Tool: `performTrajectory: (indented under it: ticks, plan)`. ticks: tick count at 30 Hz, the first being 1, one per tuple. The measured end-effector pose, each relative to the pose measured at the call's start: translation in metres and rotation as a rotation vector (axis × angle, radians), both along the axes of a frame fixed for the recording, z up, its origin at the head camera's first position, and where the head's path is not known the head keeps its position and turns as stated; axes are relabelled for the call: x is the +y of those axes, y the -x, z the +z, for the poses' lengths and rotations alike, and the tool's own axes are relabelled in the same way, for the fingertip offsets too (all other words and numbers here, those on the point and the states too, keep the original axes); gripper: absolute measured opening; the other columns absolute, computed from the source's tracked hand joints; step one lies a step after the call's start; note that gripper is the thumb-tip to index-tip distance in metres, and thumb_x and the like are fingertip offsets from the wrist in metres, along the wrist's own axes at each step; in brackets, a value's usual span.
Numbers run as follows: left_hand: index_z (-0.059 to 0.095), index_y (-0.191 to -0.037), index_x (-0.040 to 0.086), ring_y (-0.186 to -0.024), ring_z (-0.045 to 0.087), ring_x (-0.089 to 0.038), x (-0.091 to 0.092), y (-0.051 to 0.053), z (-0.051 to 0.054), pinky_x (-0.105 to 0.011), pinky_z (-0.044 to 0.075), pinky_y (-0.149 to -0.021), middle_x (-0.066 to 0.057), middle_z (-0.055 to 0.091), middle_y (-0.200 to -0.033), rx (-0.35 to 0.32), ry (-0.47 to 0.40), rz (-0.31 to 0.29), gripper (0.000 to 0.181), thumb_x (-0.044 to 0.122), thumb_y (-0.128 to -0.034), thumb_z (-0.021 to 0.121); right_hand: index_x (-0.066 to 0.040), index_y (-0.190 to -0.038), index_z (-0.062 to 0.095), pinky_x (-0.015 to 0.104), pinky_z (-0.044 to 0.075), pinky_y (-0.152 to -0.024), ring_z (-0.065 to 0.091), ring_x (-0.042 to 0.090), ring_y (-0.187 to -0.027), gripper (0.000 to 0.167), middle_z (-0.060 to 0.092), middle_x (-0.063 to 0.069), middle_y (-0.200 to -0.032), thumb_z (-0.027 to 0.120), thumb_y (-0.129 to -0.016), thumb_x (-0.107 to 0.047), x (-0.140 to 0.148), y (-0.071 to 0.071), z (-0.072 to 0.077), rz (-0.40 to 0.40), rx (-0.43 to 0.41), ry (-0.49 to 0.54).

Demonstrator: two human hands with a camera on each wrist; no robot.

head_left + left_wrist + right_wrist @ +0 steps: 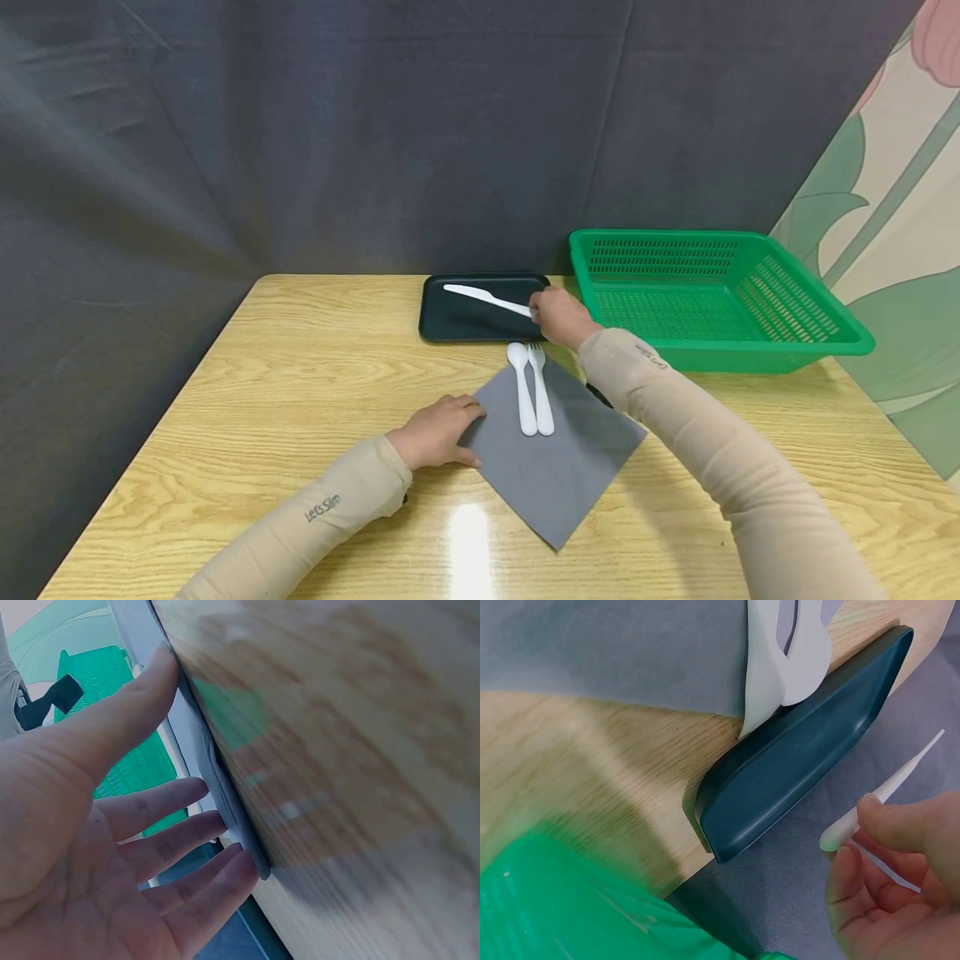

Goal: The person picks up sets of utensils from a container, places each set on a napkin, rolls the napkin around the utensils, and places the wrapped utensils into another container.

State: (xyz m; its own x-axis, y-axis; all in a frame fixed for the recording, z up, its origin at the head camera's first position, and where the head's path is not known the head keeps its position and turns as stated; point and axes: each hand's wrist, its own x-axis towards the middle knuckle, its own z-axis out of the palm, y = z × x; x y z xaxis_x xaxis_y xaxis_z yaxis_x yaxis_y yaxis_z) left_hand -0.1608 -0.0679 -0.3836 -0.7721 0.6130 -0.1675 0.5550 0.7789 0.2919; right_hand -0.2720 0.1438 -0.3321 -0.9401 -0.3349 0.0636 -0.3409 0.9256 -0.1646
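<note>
Knife (487, 297), spoon (524, 396), fork (542, 400): plain white. Napkin (562, 483): plain grey. Tray (465, 321): near-black. Basket (735, 357): bright green. Table (322, 358): yellow-brown, wood-grained. Curtain (412, 142): dark grey. Wall (937, 225): cream, patterned with pink flowers (941, 42), green leaves (915, 325). Sleeves (352, 483): beige, dark lettering (322, 508).
</note>
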Motion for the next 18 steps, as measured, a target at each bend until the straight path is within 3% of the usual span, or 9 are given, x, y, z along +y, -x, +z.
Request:
performTrajectory:
  ticks: [10,18]
  plan:
    - [0.051,-0.130,0.002,-0.124,0.048,-0.031,-0.0007,-0.0003,0.0009,-0.040,0.046,-0.099,-0.013,0.048,-0.138,0.001,0.009,-0.001,0.069,0.036,-0.0757,0.076,0.001,-0.096,0.065,0.037,0.051,-0.069,0.057,0.026,-0.077,0.012,0.063,0.017,-0.088,0.057,-0.090,-0.006,0.0029,-0.0050,-0.0001,0.031,0.013,0.001]
    - [0.051,-0.131,0.002,-0.125,0.047,-0.031,-0.0011,0.0005,0.0006,-0.040,0.046,-0.099,-0.013,0.047,-0.139,-0.003,0.012,-0.001,0.070,0.037,-0.0760,0.076,0.002,-0.098,0.065,0.036,0.052,-0.069,0.057,0.026,-0.078,0.013,0.064,0.018,-0.090,0.057,-0.091,-0.005,0.0056,-0.0092,0.0023,0.012,-0.012,0.009]
